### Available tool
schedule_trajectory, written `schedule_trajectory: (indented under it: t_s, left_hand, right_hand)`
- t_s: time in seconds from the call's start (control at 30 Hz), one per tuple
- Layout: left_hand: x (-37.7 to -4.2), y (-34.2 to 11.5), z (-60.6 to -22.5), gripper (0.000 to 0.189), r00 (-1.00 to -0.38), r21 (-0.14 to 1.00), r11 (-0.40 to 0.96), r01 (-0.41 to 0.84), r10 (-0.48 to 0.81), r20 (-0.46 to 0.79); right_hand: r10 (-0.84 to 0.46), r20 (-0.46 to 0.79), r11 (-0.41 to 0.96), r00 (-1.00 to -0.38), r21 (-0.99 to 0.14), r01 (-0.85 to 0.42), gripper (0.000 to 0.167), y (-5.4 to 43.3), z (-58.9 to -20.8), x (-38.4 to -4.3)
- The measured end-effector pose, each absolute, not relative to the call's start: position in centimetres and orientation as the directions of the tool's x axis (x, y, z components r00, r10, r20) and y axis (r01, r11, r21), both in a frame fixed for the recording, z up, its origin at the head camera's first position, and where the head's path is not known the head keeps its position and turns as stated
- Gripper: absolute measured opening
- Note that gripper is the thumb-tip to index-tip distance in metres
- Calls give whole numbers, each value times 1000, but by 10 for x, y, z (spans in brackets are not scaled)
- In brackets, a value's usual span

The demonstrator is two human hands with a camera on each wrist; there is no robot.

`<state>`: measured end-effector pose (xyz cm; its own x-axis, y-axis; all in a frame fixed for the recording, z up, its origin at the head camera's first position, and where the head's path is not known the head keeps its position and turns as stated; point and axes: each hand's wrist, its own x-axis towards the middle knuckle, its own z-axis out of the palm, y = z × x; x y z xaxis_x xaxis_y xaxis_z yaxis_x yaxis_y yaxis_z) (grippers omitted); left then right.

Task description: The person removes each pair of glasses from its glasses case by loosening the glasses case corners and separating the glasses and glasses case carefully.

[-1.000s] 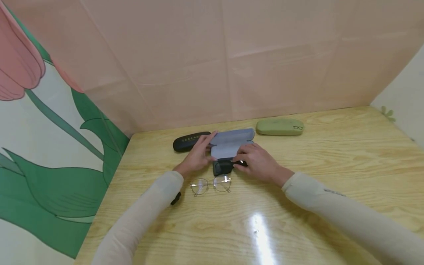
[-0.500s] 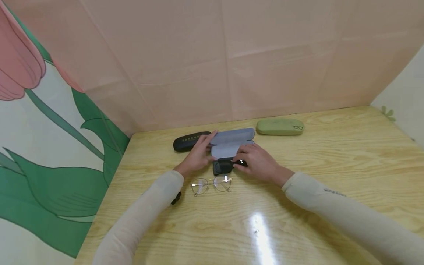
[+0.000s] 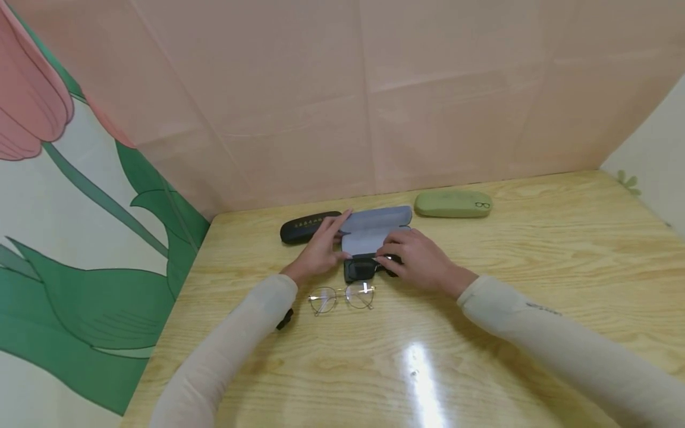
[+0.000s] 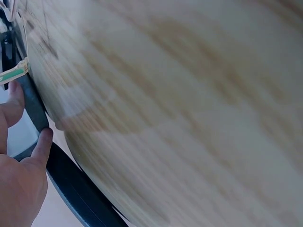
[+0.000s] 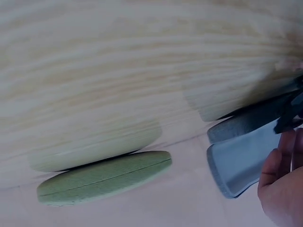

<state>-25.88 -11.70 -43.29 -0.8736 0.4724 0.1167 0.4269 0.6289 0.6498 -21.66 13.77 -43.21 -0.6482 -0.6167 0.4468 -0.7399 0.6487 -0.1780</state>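
Observation:
An eyeglass case with a pale blue lining lies open at the back of the table. My left hand rests at its left end, fingers stretched toward the raised lid and thumb at the front edge. Dark sunglasses are at the front edge of the case. My right hand pinches them by their right side, fingers curled over the frame. In the right wrist view the dark frame overlaps the case lining. Round wire-rimmed glasses lie on the table in front of the sunglasses.
A black eyeglass case with gold lettering stands behind my left hand. To the right is a closed green case with a glasses print. A small black object shows beside the left sleeve. A pink-covered wall borders the table's back.
My right thumb and fingers have shifted slightly on the sunglasses, and more of their right side shows beneath the hand. The left hand and the cases stay in place.

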Motion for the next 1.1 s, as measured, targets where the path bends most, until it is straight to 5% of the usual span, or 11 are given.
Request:
schedule_trajectory:
  t_s: [0.37,0.63,0.93,1.1]
  left_hand:
    - [-260,-118,-432,106,-877,656,625,423,465,122]
    - [-261,-118,-431,106,-882,666,623,410,458,113]
    - [-263,-113,-428,114,-901,681,638,359,427,75]
    - [-264,-111,-428,109,-899,677,637,368,430,84]
  right_hand:
    - [-487,509,722,-710,-223,-655,23,162,-427,-238]
    - [-329,482,755,-812,-382,-533,33,182,-424,-259]
    - [-354,327,765,-876,-438,-472,57,186,-425,-282]
    - [-411,136,786,-901,-447,-426,71,184,-415,-294]
